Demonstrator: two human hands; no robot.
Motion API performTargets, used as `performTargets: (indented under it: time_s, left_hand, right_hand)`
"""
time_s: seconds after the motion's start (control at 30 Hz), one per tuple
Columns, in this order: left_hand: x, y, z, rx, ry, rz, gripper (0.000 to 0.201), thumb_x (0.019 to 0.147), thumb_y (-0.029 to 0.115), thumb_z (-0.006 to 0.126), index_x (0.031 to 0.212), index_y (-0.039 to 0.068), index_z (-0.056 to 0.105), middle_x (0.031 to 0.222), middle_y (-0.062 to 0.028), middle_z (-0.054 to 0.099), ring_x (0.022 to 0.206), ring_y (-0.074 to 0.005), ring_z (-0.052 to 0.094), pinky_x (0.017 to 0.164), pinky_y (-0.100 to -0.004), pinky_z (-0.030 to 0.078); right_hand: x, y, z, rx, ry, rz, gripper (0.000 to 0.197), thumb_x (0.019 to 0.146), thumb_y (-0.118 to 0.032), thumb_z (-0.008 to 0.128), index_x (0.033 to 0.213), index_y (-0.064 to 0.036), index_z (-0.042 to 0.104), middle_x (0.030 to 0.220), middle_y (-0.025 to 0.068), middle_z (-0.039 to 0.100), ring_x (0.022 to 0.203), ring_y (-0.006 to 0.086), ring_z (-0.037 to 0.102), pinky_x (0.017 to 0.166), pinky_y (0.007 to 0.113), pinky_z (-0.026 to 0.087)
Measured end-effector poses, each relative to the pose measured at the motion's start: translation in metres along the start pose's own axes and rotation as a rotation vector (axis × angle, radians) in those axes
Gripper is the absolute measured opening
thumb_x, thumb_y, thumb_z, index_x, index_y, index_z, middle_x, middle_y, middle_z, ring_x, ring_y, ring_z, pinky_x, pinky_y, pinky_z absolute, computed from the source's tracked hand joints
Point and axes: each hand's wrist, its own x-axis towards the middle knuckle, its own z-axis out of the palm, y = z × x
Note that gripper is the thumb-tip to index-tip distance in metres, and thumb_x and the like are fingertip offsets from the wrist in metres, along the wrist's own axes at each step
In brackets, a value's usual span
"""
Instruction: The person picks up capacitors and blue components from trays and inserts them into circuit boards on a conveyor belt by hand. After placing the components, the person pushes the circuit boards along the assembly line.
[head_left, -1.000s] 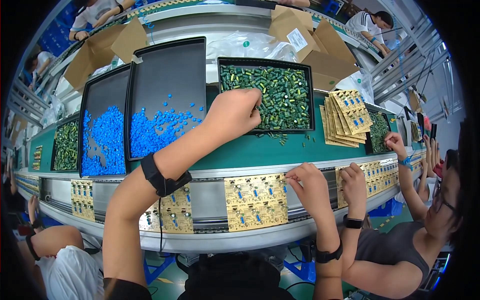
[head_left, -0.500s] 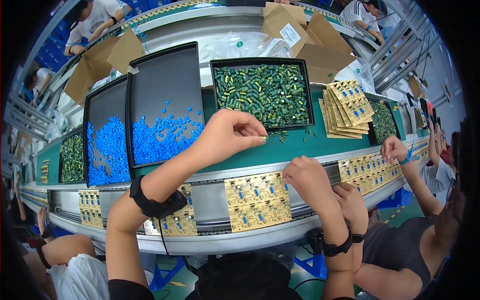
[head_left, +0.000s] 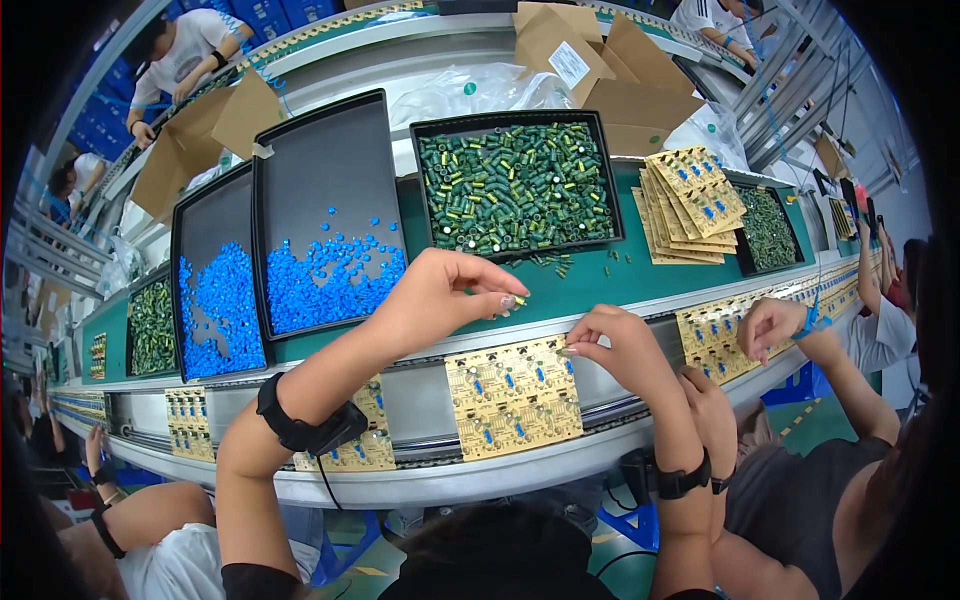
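Pulled back from the tray (head_left: 610,190) of green capacitors a second ago, a left hand (head_left: 440,290) now hangs over the desk (head_left: 625,285), fingers and thumb clamped on one green capacitor (head_left: 520,300) at their tips, above and apart from the tan board (head_left: 513,400). At the board's upper right corner, the right hand's (head_left: 622,345) fingers bunch together; whether they grip anything cannot be told.

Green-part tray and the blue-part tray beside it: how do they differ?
The green-part tray is covered nearly throughout; the blue-part tray is bare at its far end. The green-part tray lies broadside; the blue-part tray's long side points away. Both are black with raised rims.
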Motion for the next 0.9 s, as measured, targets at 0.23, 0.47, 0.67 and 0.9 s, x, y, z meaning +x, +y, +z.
performTargets:
  time_s: [0.23,0.47,0.67,0.9]
  left_hand:
    - [-0.009,-0.008,-0.001,0.002,-0.043,-0.056,0.017,0.088,0.001,0.060,0.104,-0.002,0.068,0.087,-0.0080,0.069,0.077,-0.0087,0.063,0.071,-0.0222,0.052]
    - [-0.012,-0.011,0.001,-0.135,-0.025,-0.110,0.017,0.089,0.000,0.059,0.103,-0.002,0.068,0.089,-0.0091,0.070,0.077,-0.0096,0.064,0.073,-0.0226,0.053]
    - [-0.015,-0.011,0.000,-0.087,-0.020,-0.111,0.015,0.087,-0.001,0.061,0.100,-0.003,0.069,0.087,-0.0091,0.070,0.081,-0.0103,0.065,0.074,-0.0226,0.053]
    - [-0.020,-0.013,0.009,0.453,0.019,-0.011,0.012,0.080,0.006,0.070,0.091,0.006,0.071,0.086,-0.0037,0.070,0.078,-0.0119,0.064,0.069,-0.0264,0.051]
  right_hand:
    - [0.002,-0.003,-0.001,-0.102,-0.008,-0.091,0.012,0.072,-0.007,0.074,0.081,-0.0052,0.065,0.076,0.0053,0.060,0.071,0.0196,0.057,0.065,0.031,0.046]
    - [0.008,-0.019,0.001,-0.416,-0.049,-0.208,0.014,0.069,-0.018,0.073,0.077,-0.0105,0.065,0.074,0.0029,0.059,0.077,0.0240,0.057,0.070,0.036,0.044]
    - [0.017,-0.022,-0.013,-0.292,-0.146,-0.149,0.016,0.070,-0.021,0.075,0.078,-0.0082,0.068,0.076,0.0047,0.061,0.076,0.0248,0.058,0.068,0.036,0.045]
    - [0.090,-0.033,-0.028,-0.398,0.292,-0.257,0.030,0.071,-0.025,0.076,0.092,-0.0054,0.066,0.084,0.0094,0.063,0.081,0.0262,0.060,0.072,0.038,0.047]
